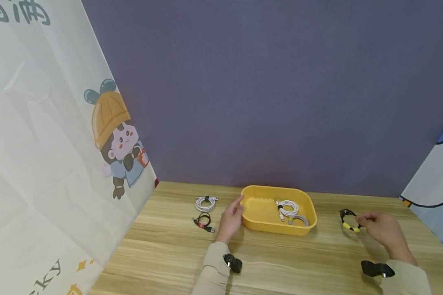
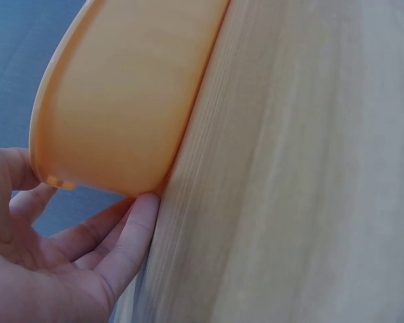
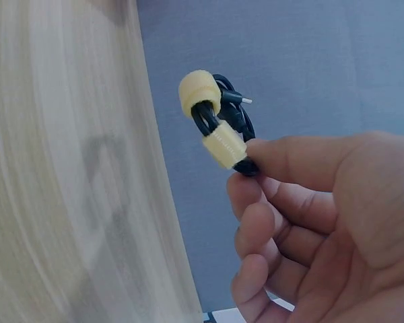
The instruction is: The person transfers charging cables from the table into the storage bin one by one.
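Yellow plastic takes the middle of the wooden table: a shallow tray with two coiled white cables already lying in its right half, one bundle touching the other. That looks like the part of the sorting that is done. Over on the right, the right hand pinches a black cable coil with yellow ties between thumb and fingertips; the right wrist view shows it plainly, thumb pressed on one yellow band, the coil lifted clear of the wood and well apart from the tray. So this bundle is in hand but not yet in the container, by my reading. The left hand sits at the tray's left end, fingers straight and relaxed, fingertips touching the outer wall near the rim; the left wrist view shows those fingers against the tray's underside curve where it meets the table, steadying it rather than gripping. Still outside, left of the tray and just beyond the left hand, lie a white coiled cable and, nearer the person, a small black cable with a red tip, close together but apart. Judging from that, roughly half remains: the one being carried, plus those two.
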Tool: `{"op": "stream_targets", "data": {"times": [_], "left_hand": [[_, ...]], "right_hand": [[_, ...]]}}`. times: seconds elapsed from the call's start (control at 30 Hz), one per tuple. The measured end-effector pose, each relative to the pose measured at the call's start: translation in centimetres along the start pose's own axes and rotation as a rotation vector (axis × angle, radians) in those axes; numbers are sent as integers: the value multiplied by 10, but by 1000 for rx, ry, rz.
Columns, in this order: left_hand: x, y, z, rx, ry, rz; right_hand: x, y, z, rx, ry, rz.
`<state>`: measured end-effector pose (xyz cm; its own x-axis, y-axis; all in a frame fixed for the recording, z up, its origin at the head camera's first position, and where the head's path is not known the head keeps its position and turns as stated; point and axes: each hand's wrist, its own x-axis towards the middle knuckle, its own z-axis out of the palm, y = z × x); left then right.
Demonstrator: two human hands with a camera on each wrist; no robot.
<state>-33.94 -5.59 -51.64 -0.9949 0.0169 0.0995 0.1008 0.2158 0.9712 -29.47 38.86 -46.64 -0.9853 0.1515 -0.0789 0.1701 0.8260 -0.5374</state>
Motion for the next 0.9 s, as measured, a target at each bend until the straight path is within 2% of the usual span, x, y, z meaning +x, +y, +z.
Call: {"op": "stream_targets", "data": {"times": [0.47,0.9], "left_hand": [[-1,0,1,-3,6,-3],[2,-2,1,11,11,-5]], "right_hand": [[3,-7,4,11,58,-98],[1,-22,5,-2,59,-109]]}}
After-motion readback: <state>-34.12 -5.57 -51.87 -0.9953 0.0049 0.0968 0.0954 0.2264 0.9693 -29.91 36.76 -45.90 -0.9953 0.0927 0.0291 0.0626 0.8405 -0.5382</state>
